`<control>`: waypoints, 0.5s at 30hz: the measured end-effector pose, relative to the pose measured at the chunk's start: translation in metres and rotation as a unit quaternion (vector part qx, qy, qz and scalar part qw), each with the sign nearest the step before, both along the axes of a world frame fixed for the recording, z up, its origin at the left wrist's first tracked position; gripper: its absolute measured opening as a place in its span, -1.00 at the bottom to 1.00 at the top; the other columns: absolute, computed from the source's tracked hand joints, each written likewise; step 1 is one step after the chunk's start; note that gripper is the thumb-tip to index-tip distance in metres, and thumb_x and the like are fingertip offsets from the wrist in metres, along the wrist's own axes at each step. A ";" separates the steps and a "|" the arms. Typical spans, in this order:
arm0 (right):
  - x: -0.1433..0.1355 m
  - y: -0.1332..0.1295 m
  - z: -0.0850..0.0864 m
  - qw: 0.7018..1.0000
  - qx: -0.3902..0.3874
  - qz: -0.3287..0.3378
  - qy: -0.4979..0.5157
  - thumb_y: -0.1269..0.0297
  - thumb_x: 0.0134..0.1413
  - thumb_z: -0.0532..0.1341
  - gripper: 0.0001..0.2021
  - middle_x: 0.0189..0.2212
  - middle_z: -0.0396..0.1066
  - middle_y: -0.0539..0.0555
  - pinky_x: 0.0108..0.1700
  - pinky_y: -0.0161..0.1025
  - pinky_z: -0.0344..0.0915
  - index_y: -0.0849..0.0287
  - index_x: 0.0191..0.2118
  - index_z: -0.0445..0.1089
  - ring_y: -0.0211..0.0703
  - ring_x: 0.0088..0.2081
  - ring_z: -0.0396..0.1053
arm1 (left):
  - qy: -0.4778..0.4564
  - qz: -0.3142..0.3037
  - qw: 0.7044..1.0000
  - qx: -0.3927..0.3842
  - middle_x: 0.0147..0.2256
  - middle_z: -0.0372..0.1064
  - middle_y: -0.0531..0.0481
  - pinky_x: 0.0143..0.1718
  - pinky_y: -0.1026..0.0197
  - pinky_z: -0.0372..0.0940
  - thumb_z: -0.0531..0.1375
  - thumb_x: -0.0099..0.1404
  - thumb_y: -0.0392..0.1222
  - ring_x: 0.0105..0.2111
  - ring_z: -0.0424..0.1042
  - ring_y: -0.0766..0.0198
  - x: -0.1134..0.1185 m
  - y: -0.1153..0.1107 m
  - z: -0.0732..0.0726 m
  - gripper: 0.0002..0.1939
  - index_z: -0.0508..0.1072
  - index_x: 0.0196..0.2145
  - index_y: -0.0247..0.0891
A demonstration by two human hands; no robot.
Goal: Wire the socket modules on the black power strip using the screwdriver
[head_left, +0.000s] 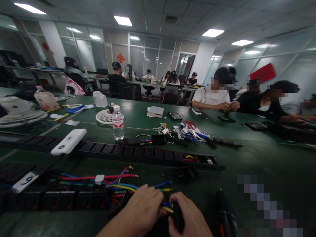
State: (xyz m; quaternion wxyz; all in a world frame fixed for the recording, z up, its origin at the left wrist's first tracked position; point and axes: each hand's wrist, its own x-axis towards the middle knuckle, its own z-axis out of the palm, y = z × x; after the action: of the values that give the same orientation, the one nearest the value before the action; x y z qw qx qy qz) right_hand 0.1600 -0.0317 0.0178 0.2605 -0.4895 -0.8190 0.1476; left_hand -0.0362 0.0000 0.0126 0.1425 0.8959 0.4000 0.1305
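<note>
Low in the head view, my left hand (143, 209) is closed round some wires (168, 208), whose blue and yellow ends stick out past the fingertips. My right hand (191, 217) grips a black plastic piece (178, 217) right beside those wire ends; its exact kind is hard to make out. To the left lies a black power strip (61, 200) with several sockets, and a bundle of red, blue, yellow and green wires (113, 186) runs out of it. White tape wraps the bundle. A black plastic cover (185, 173) rests beyond my right hand.
A long socket strip (138, 152) crosses the green table (259, 154), with a white box (69, 141) on it. Behind stand a water bottle (118, 123) and red-handled scissors (189, 125). A dark power tool (225, 210) lies at right. Co-workers sit across the table.
</note>
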 end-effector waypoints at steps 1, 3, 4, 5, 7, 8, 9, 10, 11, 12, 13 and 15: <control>-0.001 0.000 0.001 1.000 0.000 0.001 0.001 0.45 -0.09 0.04 -0.73 -0.27 0.29 0.02 -0.22 -0.27 0.26 0.19 -0.18 0.23 -0.20 -0.25 0.31 | 0.000 -0.003 1.000 0.002 -0.24 0.39 0.03 -0.15 0.08 0.16 0.11 0.41 -0.08 -0.23 0.37 0.13 0.000 0.000 -0.001 -0.86 0.29 -0.23 -0.20; -0.002 0.000 0.005 1.000 -0.001 0.003 0.002 0.47 -0.12 0.05 -0.71 -0.27 0.29 0.01 -0.21 -0.28 0.25 0.19 -0.18 0.23 -0.22 -0.24 0.31 | -0.001 -0.007 1.000 0.003 -0.25 0.39 0.03 -0.16 0.08 0.16 0.11 0.41 -0.09 -0.24 0.37 0.13 -0.001 0.000 -0.002 -0.87 0.29 -0.23 -0.19; -0.002 -0.001 0.006 1.000 -0.002 0.000 0.001 0.48 -0.13 0.05 -0.71 -0.27 0.29 0.01 -0.21 -0.28 0.24 0.19 -0.19 0.22 -0.22 -0.24 0.31 | -0.002 -0.008 1.000 0.002 -0.26 0.39 0.03 -0.15 0.08 0.16 0.11 0.41 -0.10 -0.24 0.36 0.13 -0.001 -0.001 -0.003 -0.87 0.29 -0.23 -0.19; -0.002 -0.001 0.008 1.000 -0.003 -0.005 0.001 0.49 -0.14 0.05 -0.71 -0.27 0.28 0.01 -0.21 -0.29 0.24 0.19 -0.19 0.22 -0.23 -0.24 0.31 | -0.004 -0.007 1.000 0.001 -0.26 0.39 0.03 -0.15 0.08 0.16 0.10 0.41 -0.11 -0.24 0.36 0.14 -0.001 -0.001 -0.003 -0.88 0.29 -0.24 -0.19; -0.003 -0.001 0.009 1.000 -0.003 -0.018 -0.001 0.50 -0.13 0.04 -0.72 -0.29 0.28 0.01 -0.23 -0.30 0.24 0.19 -0.20 0.20 -0.23 -0.26 0.31 | -0.008 -0.002 1.000 -0.003 -0.26 0.39 0.02 -0.12 0.06 0.16 0.09 0.41 -0.12 -0.24 0.36 0.14 -0.001 -0.002 -0.001 -0.89 0.29 -0.24 -0.19; -0.003 -0.002 0.008 1.000 -0.002 -0.024 -0.002 0.49 -0.11 0.04 -0.73 -0.30 0.28 0.01 -0.24 -0.30 0.24 0.19 -0.20 0.19 -0.23 -0.27 0.31 | -0.012 0.001 1.000 -0.005 -0.26 0.39 0.02 -0.10 0.05 0.16 0.08 0.41 -0.12 -0.23 0.36 0.14 -0.002 -0.002 0.000 -0.89 0.30 -0.23 -0.19; -0.004 -0.002 0.007 1.000 0.001 -0.028 -0.003 0.48 -0.09 0.05 -0.75 -0.31 0.27 0.01 -0.25 -0.30 0.23 0.20 -0.20 0.19 -0.23 -0.28 0.31 | -0.017 0.003 1.000 -0.007 -0.25 0.39 0.01 -0.08 0.05 0.16 0.08 0.41 -0.12 -0.23 0.36 0.14 -0.002 -0.003 0.002 -0.89 0.30 -0.22 -0.19; -0.004 -0.002 0.006 1.000 0.005 -0.029 -0.005 0.46 -0.06 0.05 -0.77 -0.32 0.27 0.02 -0.26 -0.29 0.23 0.20 -0.20 0.18 -0.22 -0.29 0.31 | -0.023 0.006 1.000 -0.011 -0.25 0.39 0.01 -0.06 0.04 0.16 0.07 0.41 -0.12 -0.23 0.36 0.14 -0.002 -0.003 0.003 -0.89 0.30 -0.22 -0.19; -0.004 -0.002 0.004 1.000 0.011 -0.025 -0.008 0.44 -0.03 0.05 -0.80 -0.32 0.26 0.03 -0.28 -0.28 0.23 0.20 -0.21 0.17 -0.21 -0.29 0.31 | -0.029 0.007 0.999 -0.014 -0.25 0.39 0.01 -0.04 0.03 0.16 0.06 0.42 -0.12 -0.22 0.36 0.15 -0.002 -0.004 0.003 -0.88 0.30 -0.21 -0.19; -0.005 -0.002 0.002 1.000 0.018 -0.020 -0.010 0.41 -0.01 0.04 -0.81 -0.32 0.25 0.03 -0.28 -0.27 0.22 0.20 -0.21 0.17 -0.20 -0.30 0.30 | -0.035 0.009 0.999 -0.016 -0.25 0.39 0.01 -0.02 0.01 0.15 0.05 0.42 -0.12 -0.22 0.35 0.15 -0.002 -0.004 0.004 -0.88 0.31 -0.21 -0.19; -0.005 -0.002 0.000 1.000 0.025 -0.014 -0.012 0.40 0.00 0.02 -0.82 -0.31 0.24 0.04 -0.28 -0.26 0.22 0.20 -0.20 0.16 -0.19 -0.30 0.30 | -0.040 0.012 0.999 -0.017 -0.25 0.39 0.01 0.01 0.00 0.13 0.04 0.43 -0.13 -0.22 0.35 0.16 -0.002 -0.005 0.004 -0.88 0.31 -0.22 -0.18; -0.005 -0.003 -0.002 0.999 0.037 -0.003 -0.014 0.38 0.01 0.00 -0.80 -0.30 0.24 0.05 -0.27 -0.26 0.23 0.20 -0.18 0.16 -0.17 -0.28 0.30 | -0.048 0.023 0.998 -0.021 -0.26 0.39 0.03 0.04 -0.03 0.11 0.01 0.44 -0.14 -0.22 0.36 0.17 -0.001 -0.005 0.002 -0.87 0.31 -0.22 -0.17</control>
State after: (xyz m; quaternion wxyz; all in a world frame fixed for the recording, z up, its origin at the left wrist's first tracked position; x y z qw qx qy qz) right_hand 0.1548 -0.0343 0.0155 0.2677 -0.4843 -0.8257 0.1097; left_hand -0.0368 -0.0052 0.0147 0.1770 0.8763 0.4155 0.1680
